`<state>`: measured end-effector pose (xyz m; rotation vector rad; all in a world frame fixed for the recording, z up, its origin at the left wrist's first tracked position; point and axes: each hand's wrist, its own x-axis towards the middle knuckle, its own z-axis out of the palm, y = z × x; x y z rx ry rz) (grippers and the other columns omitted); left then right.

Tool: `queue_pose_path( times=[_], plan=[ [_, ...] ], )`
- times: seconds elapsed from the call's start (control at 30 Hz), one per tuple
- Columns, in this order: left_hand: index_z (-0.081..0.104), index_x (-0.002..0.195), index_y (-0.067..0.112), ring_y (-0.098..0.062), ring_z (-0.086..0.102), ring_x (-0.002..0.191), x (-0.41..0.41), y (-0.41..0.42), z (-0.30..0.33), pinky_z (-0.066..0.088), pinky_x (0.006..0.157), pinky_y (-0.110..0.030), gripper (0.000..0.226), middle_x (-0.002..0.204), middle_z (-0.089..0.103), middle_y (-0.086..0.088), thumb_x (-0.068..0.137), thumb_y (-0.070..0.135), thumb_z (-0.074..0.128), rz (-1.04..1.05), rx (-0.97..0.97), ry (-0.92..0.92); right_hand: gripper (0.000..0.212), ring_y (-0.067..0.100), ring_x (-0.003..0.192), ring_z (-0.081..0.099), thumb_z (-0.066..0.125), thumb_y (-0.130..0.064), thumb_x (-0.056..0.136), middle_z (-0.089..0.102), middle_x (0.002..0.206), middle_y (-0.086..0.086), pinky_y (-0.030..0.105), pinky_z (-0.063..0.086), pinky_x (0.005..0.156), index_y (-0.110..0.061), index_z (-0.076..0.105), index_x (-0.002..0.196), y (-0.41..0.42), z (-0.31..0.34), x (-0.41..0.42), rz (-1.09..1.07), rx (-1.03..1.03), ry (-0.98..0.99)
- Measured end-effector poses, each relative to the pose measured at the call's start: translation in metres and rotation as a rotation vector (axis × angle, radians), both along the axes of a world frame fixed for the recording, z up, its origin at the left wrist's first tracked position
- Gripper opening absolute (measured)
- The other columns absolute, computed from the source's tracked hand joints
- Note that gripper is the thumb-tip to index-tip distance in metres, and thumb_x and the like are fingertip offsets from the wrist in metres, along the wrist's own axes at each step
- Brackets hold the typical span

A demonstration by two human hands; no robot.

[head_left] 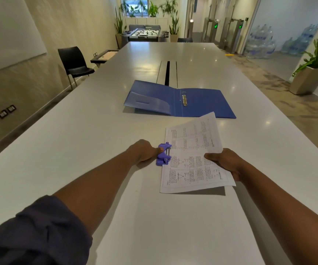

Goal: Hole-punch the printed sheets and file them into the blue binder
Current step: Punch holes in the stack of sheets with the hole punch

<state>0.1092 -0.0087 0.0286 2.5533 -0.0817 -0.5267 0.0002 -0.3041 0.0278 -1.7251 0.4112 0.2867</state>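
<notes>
Left hand [144,153] grips the purple punch [163,154], right hand [223,163] pinches the printed sheets [192,155] (mid-frame); I'd square their edge before pressing

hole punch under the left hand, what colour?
Purple: the small plastic hole punch at the printed sheets' left edge, clearest in the head view.

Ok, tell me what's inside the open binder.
The binder holds only its metal rings at the spine and a clear pocket on the left cover. No sheets are filed; the pocket looks empty.
</notes>
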Motion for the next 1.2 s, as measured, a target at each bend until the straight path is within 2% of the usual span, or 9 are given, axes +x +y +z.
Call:
queue_pose_path(
  times=[0.13,0.27,0.43,0.57,0.7,0.83,0.93,1.07,1.2],
  plan=[
    [0.054,0.058,0.016,-0.016,0.05,0.063,-0.016,-0.002,0.0,0.037,0.07,-0.033,0.059,0.07,0.058,-0.006,0.096,0.061,0.051,0.034,-0.143,0.004,0.032,0.039,0.093,0.076,0.064,-0.014,0.098,0.077,0.112,0.015,0.054,0.062,0.083,-0.012,0.062,0.13,0.003,0.004,-0.003,0.002,-0.014,0.009],
    [0.06,0.058,0.02,-0.016,0.055,0.069,-0.028,-0.005,0.0,0.04,0.074,-0.032,0.059,0.067,0.059,-0.001,0.096,0.063,0.048,0.014,-0.224,-0.025,0.031,0.037,0.089,0.077,0.063,-0.012,0.099,0.077,0.11,0.016,0.044,0.064,0.068,-0.01,0.061,0.13,0.006,0.009,-0.007,-0.011,-0.008,0.01],
    [0.052,0.073,0.019,-0.014,0.054,0.066,-0.036,-0.006,-0.005,0.042,0.069,-0.033,0.051,0.068,0.058,0.001,0.084,0.069,0.061,0.03,-0.273,-0.043,0.034,0.038,0.092,0.077,0.065,-0.015,0.098,0.077,0.111,0.014,0.055,0.062,0.084,-0.014,0.061,0.131,0.006,0.007,-0.01,-0.012,-0.017,0.012],
    [0.067,0.092,0.014,-0.017,0.071,0.08,-0.041,-0.012,-0.004,0.059,0.085,-0.038,0.03,0.085,0.076,0.0,0.083,0.042,0.071,0.042,-0.414,0.045,0.034,0.039,0.093,0.076,0.066,-0.016,0.097,0.077,0.111,0.014,0.06,0.059,0.089,-0.012,0.061,0.131,0.007,0.008,-0.012,-0.02,-0.029,0.011],
    [0.071,0.082,0.014,-0.026,0.074,0.089,-0.045,-0.016,-0.003,0.057,0.096,-0.043,0.015,0.091,0.079,-0.004,0.091,0.024,0.064,0.09,-0.505,0.083,0.029,0.038,0.092,0.077,0.064,-0.015,0.098,0.077,0.111,0.014,0.06,0.059,0.089,-0.015,0.062,0.127,0.009,0.01,-0.014,-0.016,-0.024,0.005],
    [0.069,0.076,0.014,-0.021,0.07,0.08,-0.044,-0.013,-0.006,0.058,0.092,-0.04,0.018,0.08,0.077,-0.001,0.091,0.024,0.066,0.144,-0.535,0.084,0.031,0.039,0.093,0.076,0.065,-0.015,0.098,0.077,0.111,0.014,0.061,0.058,0.09,-0.014,0.062,0.129,0.003,0.007,-0.016,-0.025,-0.013,-0.005],
    [0.06,0.073,0.016,-0.015,0.058,0.071,-0.047,-0.012,-0.007,0.046,0.072,-0.029,0.025,0.076,0.067,0.0,0.093,0.031,0.065,0.178,-0.461,0.03,0.031,0.04,0.093,0.076,0.065,-0.016,0.098,0.077,0.111,0.014,0.06,0.058,0.09,-0.015,0.062,0.129,-0.004,0.006,-0.019,-0.036,-0.015,-0.003],
    [0.054,0.069,0.018,-0.016,0.05,0.069,-0.047,-0.011,-0.011,0.038,0.069,-0.03,0.031,0.078,0.061,-0.003,0.093,0.033,0.065,0.201,-0.48,0.001,0.033,0.039,0.091,0.077,0.065,-0.015,0.098,0.077,0.11,0.015,0.053,0.062,0.082,-0.013,0.062,0.13,-0.011,0.005,-0.024,-0.068,-0.007,-0.01],
    [0.056,0.071,0.018,-0.018,0.053,0.072,-0.047,-0.009,-0.014,0.041,0.072,-0.034,0.029,0.081,0.063,-0.004,0.092,0.035,0.066,0.206,-0.473,-0.009,0.031,0.04,0.092,0.076,0.066,-0.017,0.098,0.078,0.11,0.014,0.056,0.06,0.086,-0.014,0.061,0.129,-0.017,0.003,-0.027,-0.072,0.003,-0.013]
  ],
)
